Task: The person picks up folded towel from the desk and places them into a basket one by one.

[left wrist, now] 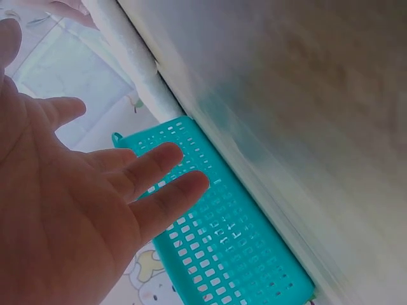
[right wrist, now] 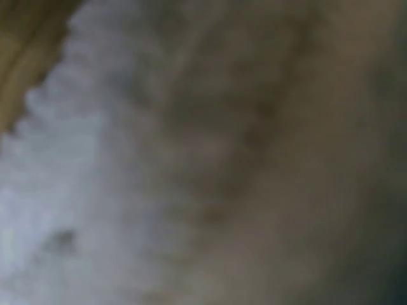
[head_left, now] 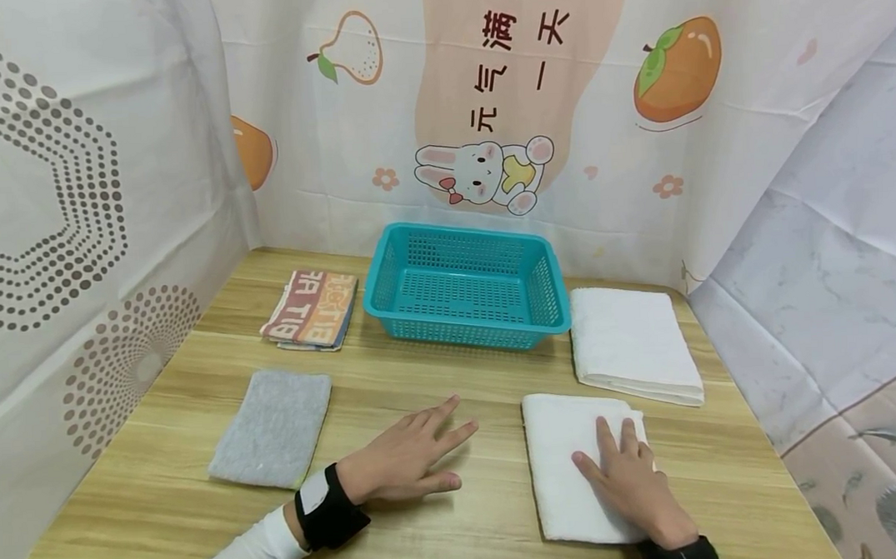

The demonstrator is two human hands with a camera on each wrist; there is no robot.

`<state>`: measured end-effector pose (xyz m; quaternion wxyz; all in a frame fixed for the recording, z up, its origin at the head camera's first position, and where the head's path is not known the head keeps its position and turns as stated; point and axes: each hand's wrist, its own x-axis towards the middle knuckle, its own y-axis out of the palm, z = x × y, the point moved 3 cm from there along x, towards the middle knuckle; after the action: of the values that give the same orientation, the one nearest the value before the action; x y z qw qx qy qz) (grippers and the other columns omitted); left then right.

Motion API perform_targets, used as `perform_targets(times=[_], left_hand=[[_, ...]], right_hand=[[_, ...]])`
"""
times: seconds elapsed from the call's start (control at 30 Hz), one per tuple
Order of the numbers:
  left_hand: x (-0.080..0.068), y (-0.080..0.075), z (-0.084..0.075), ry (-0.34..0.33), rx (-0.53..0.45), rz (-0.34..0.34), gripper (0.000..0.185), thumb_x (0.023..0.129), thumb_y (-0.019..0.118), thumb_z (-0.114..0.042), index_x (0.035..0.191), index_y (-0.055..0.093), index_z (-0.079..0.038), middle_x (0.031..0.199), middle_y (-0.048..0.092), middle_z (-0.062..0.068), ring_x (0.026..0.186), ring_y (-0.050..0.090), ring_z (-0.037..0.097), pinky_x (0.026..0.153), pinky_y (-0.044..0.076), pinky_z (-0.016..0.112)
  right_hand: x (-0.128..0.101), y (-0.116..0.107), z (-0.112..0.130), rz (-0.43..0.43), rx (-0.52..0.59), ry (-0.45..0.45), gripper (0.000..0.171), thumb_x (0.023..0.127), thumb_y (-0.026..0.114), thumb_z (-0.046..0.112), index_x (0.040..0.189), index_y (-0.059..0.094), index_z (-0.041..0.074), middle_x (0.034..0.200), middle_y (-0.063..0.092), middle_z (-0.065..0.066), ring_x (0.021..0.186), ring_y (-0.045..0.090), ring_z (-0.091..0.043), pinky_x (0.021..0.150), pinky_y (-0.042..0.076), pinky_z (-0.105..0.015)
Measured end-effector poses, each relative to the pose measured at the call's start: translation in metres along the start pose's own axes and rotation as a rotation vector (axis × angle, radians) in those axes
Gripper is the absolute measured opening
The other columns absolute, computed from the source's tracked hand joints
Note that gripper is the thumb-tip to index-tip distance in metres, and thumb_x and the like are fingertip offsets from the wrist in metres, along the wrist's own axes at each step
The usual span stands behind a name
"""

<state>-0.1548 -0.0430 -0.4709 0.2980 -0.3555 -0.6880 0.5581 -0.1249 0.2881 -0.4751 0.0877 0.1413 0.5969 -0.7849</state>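
A person's right hand (head_left: 633,476) is pressing flat, fingers straight, on a folded white towel (head_left: 569,466) near the table's front edge; left hand (head_left: 403,461) is resting open beside. Sliding could unfold it.

The person's left hand (head_left: 407,460) is bare, with a wide black band strapped around the wrist that carries a small pale rectangular patch on its upper side, and behind it a white long sleeve covers the forearm. The right hand (head_left: 633,480) is also bare, with a matching black band at its wrist.
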Motion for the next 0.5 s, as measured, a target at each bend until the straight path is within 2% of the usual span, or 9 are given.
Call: perform_targets(times=[0.5], left_hand=[[0.0018, -0.0014, -0.0033, 0.004, -0.002, 0.017, 0.072, 0.102, 0.033, -0.061, 0.161, 0.017, -0.022, 0.164, 0.008, 0.023, 0.143, 0.035, 0.036, 0.111, 0.036, 0.05]], right_hand=[[-0.0007, 0.0008, 0.0084, -0.018, -0.004, 0.013, 0.097, 0.098, 0.033, 0.069, 0.155, 0.017, -0.007, 0.152, -0.001, -0.046, 0.131, 0.016, -0.071, 0.091, 0.027, -0.082]])
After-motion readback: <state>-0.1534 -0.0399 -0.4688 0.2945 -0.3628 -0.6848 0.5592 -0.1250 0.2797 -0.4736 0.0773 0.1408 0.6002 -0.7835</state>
